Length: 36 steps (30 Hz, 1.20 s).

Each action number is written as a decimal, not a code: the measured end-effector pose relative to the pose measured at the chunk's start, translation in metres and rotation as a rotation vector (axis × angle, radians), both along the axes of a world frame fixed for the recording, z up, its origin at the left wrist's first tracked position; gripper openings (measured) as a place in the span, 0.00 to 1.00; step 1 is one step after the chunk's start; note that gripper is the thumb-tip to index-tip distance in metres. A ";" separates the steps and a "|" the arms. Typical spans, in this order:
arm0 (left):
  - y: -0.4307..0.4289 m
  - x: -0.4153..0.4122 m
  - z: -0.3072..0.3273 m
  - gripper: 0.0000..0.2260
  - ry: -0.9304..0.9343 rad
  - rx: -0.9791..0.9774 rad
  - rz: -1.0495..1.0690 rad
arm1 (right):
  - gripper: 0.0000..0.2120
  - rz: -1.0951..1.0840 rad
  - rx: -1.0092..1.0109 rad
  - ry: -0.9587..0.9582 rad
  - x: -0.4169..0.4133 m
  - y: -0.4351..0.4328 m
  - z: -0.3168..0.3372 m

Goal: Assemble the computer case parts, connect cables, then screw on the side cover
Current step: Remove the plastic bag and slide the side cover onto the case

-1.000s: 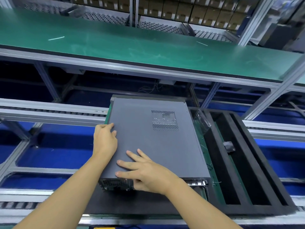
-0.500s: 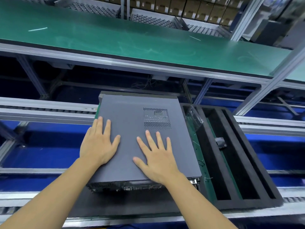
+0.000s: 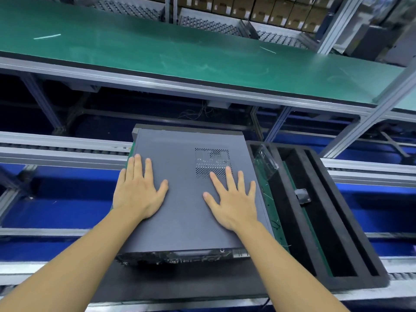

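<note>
A person's left hand (image 3: 137, 190) and right hand (image 3: 233, 199) lie flat, fingers spread, on the grey side cover (image 3: 186, 194) of a desktop computer case (image 3: 180, 255), gripping nothing. The case lies on its side on a black foam tray (image 3: 315, 221) at the centre of the view, its rear ports facing 6 o'clock.

The cover appears seated over the chassis, so the internal assembly and cabling are judged done; no screws or screwdriver are visible, and fastening the cover looks like the remaining work. Whether the cover is fully latched cannot be told.

The right hand's fingertips (image 3: 227, 169) reach the vent grille (image 3: 212, 163) toward 1 o'clock; the left hand sits beside the cover's 9 o'clock edge. At 3 o'clock the tray's 2 long slots stand open, a small black part (image 3: 301, 195) in 1 of them, and a clear plastic piece (image 3: 265, 163) leans just beside the case. Conveyor rails (image 3: 63, 152) run past at 9 o'clock over open blue flooring, and a green workbench (image 3: 180, 48) spans 12 o'clock, well apart from the case.
</note>
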<state>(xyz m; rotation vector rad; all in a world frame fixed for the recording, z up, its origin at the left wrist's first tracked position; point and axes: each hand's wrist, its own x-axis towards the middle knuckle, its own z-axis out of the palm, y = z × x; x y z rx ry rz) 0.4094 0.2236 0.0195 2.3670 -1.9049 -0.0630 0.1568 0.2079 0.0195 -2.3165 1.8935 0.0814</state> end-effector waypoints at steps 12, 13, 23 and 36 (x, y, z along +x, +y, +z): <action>-0.022 0.007 -0.005 0.34 0.177 0.019 0.100 | 0.48 0.400 0.108 -0.117 -0.006 0.021 0.023; -0.026 0.006 -0.003 0.34 0.166 0.023 0.110 | 0.51 0.510 0.110 -0.095 -0.002 0.031 0.021; -0.120 -0.013 0.016 0.37 0.080 0.201 -0.078 | 0.51 0.655 0.058 0.002 0.010 0.047 0.028; -0.198 -0.033 0.004 0.32 0.011 0.029 -0.131 | 0.44 0.703 0.061 -0.052 0.012 0.038 0.025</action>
